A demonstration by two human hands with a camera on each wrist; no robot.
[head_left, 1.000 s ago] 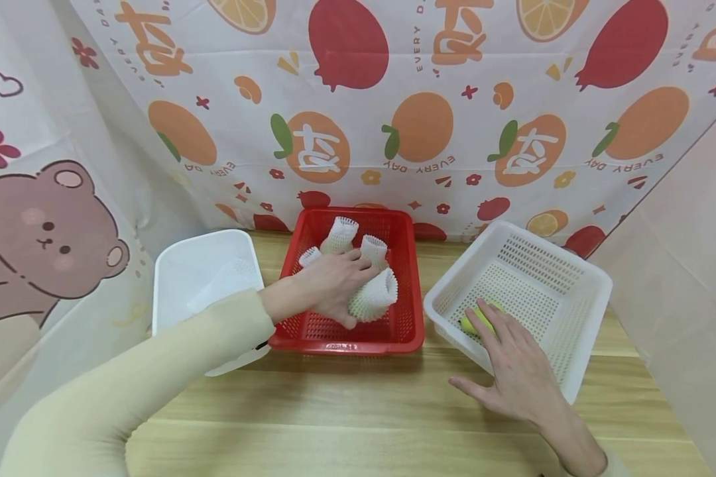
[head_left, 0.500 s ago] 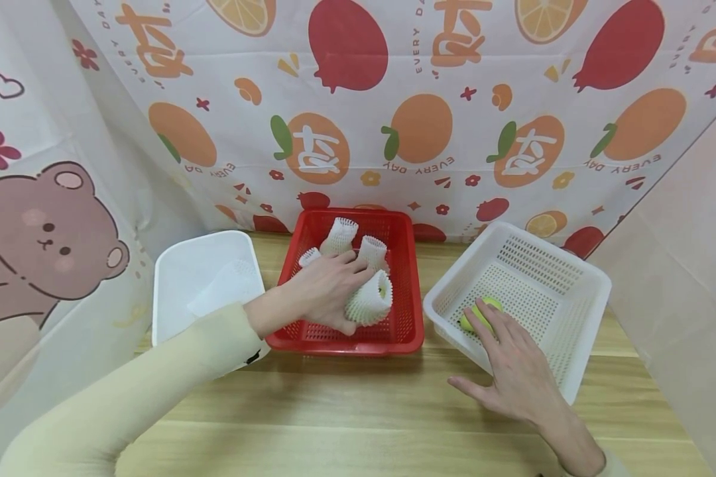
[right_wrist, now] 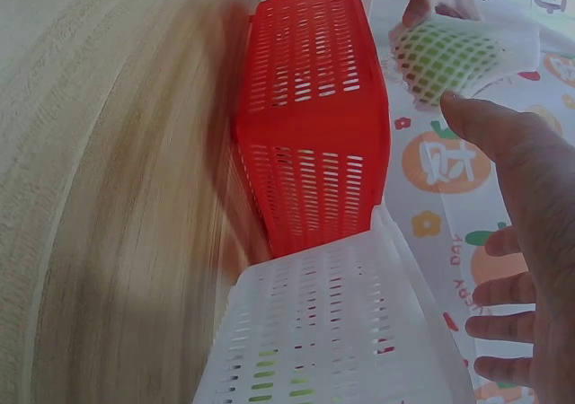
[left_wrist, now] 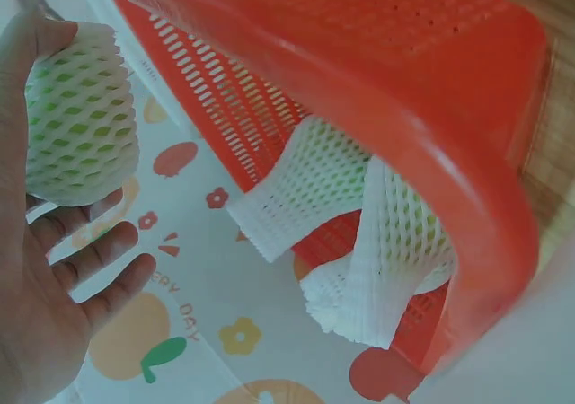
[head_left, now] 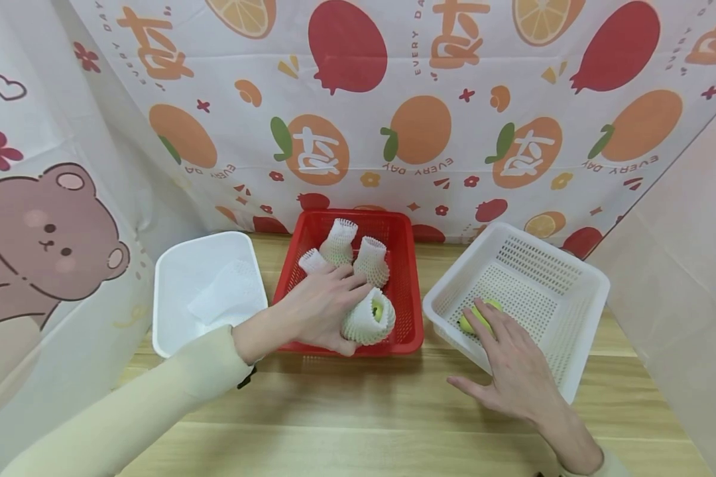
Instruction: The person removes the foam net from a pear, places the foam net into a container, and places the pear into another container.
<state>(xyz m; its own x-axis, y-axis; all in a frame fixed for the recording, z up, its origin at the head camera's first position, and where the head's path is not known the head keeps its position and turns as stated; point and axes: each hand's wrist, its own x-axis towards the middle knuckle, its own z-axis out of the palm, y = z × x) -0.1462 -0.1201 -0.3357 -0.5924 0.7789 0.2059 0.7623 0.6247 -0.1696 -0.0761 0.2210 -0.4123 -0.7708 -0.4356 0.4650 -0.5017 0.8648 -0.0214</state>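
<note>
My left hand [head_left: 319, 308] grips a green fruit in a white foam net sleeve [head_left: 366, 321], over the front part of the red basket [head_left: 417, 311]. The left wrist view shows the thumb on one side of the netted fruit [left_wrist: 81, 121] and the fingers on the other. Below it, several more netted fruits [head_left: 370, 262] lie in the red basket. My right hand [head_left: 522, 368] hovers above the white basket [head_left: 593, 298] with its fingers spread, holding nothing. Under its fingertips, partly hidden, a bare yellow-green fruit [head_left: 489, 306] sits in that basket.
A white bin [head_left: 164, 298] stands left of the red basket, with a white foam net sleeve [head_left: 227, 295] in it. All the containers rest on a wooden table [head_left: 358, 424]. A fruit-print curtain [head_left: 370, 146] hangs behind them.
My left hand has raised the netted fruit and drawn it towards the front of the red basket, uncovering more of the fruits behind. The right hand stays nearly still.
</note>
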